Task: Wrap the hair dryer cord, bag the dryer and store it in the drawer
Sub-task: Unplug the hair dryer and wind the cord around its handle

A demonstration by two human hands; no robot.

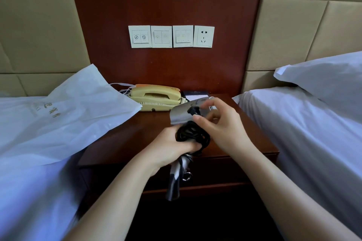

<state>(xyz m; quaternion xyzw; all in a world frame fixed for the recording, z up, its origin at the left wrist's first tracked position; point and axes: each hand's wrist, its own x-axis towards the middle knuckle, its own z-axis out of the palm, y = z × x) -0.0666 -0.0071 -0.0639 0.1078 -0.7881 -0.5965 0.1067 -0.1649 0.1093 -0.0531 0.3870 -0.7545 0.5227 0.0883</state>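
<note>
Cord-wrapping stage, nearly done: left hand (172,146) clenched round hair dryer (181,117) and black cord (193,133) coils, right hand (221,125) pinching plug (193,110) just above. Next up: tuck plug, then grab bag (64,111), well left of fingers.

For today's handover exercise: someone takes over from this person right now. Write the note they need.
Left hand: grips the hair dryer at the wound black cord.
Right hand: pinches the plug end.
White bag: lies empty-looking on the left bed.
Drawer: shut, below the nightstand top.
Done: cord mostly wrapped.
Left: secure the plug, bag the dryer, open the drawer, store it.
</note>
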